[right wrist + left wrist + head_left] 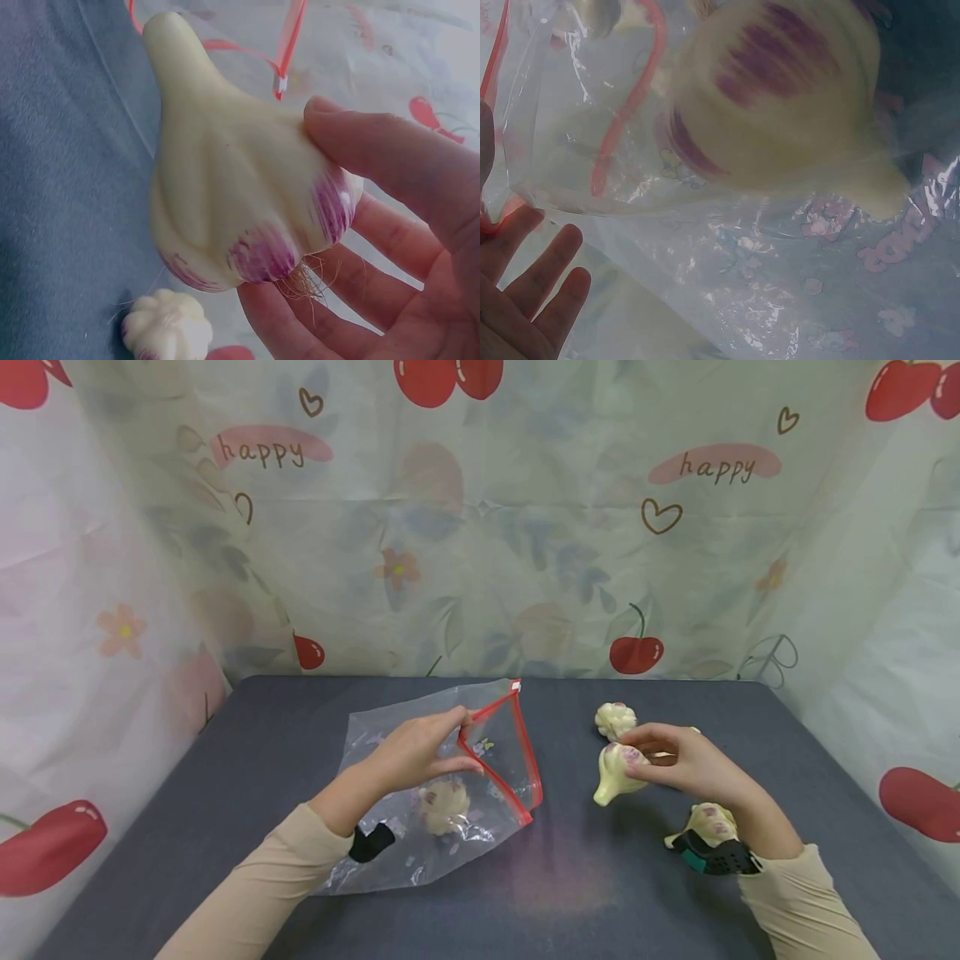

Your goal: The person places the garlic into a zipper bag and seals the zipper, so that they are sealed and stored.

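My left hand (420, 747) holds a clear zip bag (375, 860) at its red-edged mouth, which gapes to the right. Through the plastic a garlic bulb (444, 807) shows inside; the left wrist view has it close up, pale with purple streaks (780, 112). Another garlic bulb (618, 772) is gripped between the thumb and fingers of my right hand (686, 760), just right of the bag. In the right wrist view this bulb (225, 172) has its stem pointing up and left and its roots near the fingers.
Behind the held bulb lies one more garlic bulb (615, 721). Beside the right wrist sits another bulb (711, 824), partly covered by the wrist strap (716, 856). A pale bit of something shows behind the right hand. Printed cloth (480, 552) surrounds the dark table (570, 868).
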Demonstrator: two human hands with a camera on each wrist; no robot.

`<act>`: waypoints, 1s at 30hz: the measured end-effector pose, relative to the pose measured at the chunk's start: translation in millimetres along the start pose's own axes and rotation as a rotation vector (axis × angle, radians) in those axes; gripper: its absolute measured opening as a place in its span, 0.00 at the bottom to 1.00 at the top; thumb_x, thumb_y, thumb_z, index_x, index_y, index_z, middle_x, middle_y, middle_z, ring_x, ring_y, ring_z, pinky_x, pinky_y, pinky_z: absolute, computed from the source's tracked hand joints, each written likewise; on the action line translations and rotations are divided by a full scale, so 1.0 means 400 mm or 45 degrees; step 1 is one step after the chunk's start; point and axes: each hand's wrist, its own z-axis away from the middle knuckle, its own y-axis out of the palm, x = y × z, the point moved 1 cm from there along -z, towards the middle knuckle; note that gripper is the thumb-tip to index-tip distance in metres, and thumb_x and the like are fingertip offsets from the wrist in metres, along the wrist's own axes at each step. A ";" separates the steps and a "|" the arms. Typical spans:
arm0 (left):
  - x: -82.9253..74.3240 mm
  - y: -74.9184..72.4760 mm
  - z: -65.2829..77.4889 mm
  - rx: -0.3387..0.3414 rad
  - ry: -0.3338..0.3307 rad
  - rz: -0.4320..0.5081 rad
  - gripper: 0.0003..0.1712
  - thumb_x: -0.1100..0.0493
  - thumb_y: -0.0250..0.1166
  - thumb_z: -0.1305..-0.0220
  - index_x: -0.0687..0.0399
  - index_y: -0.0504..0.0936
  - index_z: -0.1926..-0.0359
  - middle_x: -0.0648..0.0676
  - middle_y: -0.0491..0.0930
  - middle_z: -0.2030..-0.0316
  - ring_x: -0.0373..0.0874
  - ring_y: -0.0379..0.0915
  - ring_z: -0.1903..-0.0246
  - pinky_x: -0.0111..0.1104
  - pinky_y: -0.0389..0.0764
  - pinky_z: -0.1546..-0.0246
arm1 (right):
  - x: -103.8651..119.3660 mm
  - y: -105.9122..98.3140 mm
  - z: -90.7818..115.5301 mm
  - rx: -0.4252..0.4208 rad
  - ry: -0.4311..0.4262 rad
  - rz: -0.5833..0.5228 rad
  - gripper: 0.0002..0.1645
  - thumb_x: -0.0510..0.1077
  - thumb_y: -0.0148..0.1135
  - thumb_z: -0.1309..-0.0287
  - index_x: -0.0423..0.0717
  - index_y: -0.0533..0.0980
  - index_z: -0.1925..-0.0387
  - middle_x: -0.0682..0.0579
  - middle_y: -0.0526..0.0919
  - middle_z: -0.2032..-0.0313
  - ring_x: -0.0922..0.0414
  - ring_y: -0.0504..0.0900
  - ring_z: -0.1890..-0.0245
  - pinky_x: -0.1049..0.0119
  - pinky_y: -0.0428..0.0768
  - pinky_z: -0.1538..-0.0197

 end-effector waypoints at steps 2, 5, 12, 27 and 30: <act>-0.001 -0.001 0.000 0.001 -0.001 0.000 0.25 0.48 0.72 0.52 0.51 0.67 0.63 0.51 0.75 0.76 0.34 0.55 0.81 0.24 0.57 0.78 | 0.006 0.003 -0.004 -0.009 -0.011 -0.009 0.22 0.46 0.66 0.46 0.44 0.75 0.49 0.47 0.82 0.53 0.75 0.77 0.56 0.73 0.78 0.55; -0.001 -0.002 -0.001 0.003 -0.001 -0.002 0.25 0.48 0.72 0.52 0.52 0.67 0.63 0.50 0.75 0.76 0.34 0.55 0.81 0.24 0.57 0.78 | 0.013 0.006 -0.009 -0.027 -0.030 -0.011 0.22 0.46 0.67 0.46 0.44 0.75 0.50 0.46 0.82 0.53 0.75 0.77 0.56 0.74 0.78 0.55; -0.002 -0.003 -0.002 0.011 -0.003 -0.007 0.25 0.47 0.71 0.52 0.52 0.67 0.63 0.50 0.75 0.76 0.34 0.54 0.81 0.24 0.57 0.78 | 0.022 0.011 -0.020 -0.075 -0.059 -0.006 0.21 0.46 0.67 0.47 0.46 0.76 0.50 0.48 0.82 0.53 0.76 0.77 0.56 0.76 0.77 0.54; -0.003 -0.001 -0.002 0.034 -0.015 -0.013 0.25 0.45 0.70 0.51 0.51 0.67 0.61 0.51 0.76 0.74 0.35 0.55 0.80 0.24 0.58 0.77 | 0.070 0.046 -0.055 -0.079 -0.139 -0.156 0.20 0.41 0.66 0.47 0.43 0.76 0.51 0.44 0.80 0.52 0.71 0.79 0.55 0.71 0.79 0.55; -0.003 0.000 -0.002 0.030 -0.013 -0.019 0.25 0.45 0.70 0.51 0.51 0.67 0.61 0.48 0.74 0.75 0.34 0.54 0.81 0.24 0.58 0.78 | 0.076 0.053 -0.061 -0.080 -0.146 -0.169 0.20 0.41 0.67 0.47 0.43 0.76 0.51 0.46 0.80 0.53 0.71 0.79 0.55 0.72 0.79 0.54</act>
